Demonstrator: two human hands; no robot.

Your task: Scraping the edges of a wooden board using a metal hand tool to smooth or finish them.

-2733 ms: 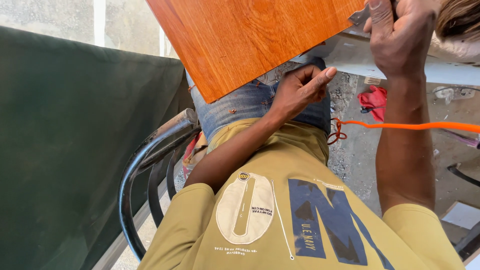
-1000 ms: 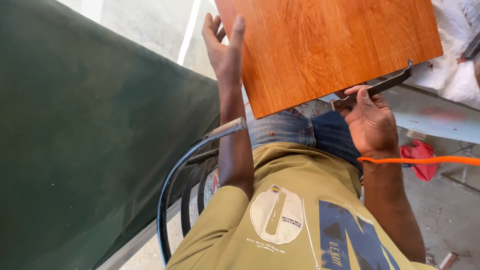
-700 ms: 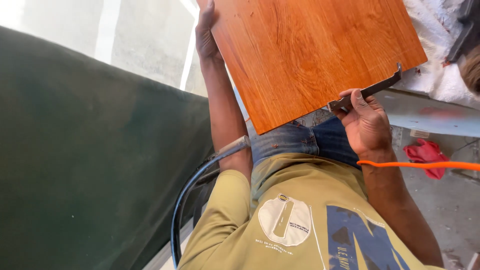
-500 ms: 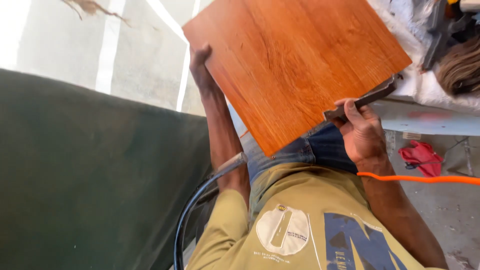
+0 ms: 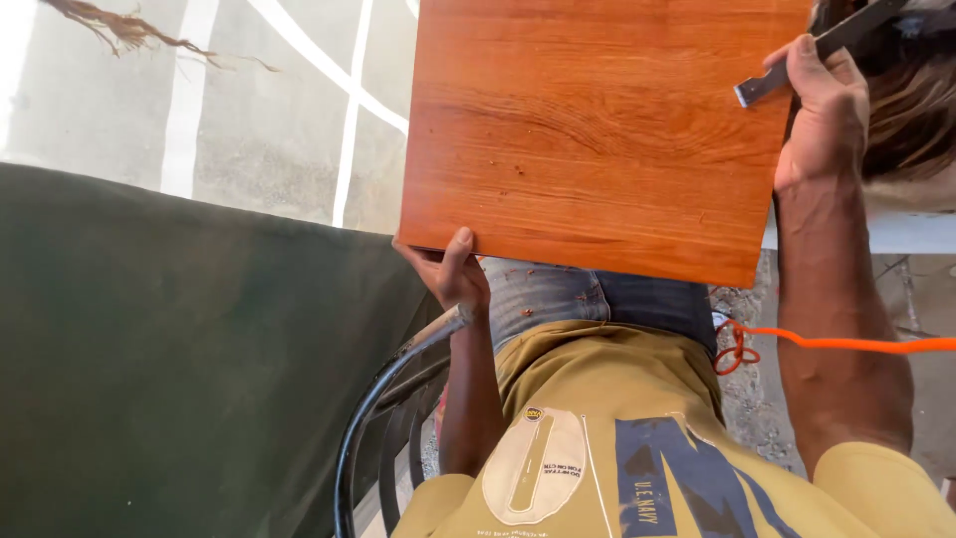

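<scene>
The orange-brown wooden board (image 5: 597,130) now fills the upper view, tipped flatter toward me than half a second ago, its whole grained face open to look over. My left hand (image 5: 450,271) has dropped from the far edge to the near lower corner, fingers curled under, thumb on top. My right hand (image 5: 822,110) is closed around a dark flat metal tool (image 5: 812,50) at the right edge. Smallest, a pale oval patch (image 5: 543,463) on my mustard shirt (image 5: 637,418).

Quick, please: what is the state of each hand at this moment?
Left hand: closed on the lower corner of the square reddish-brown wooden board.
Right hand: closed on a flat dark metal tool at the board's edge.
</scene>
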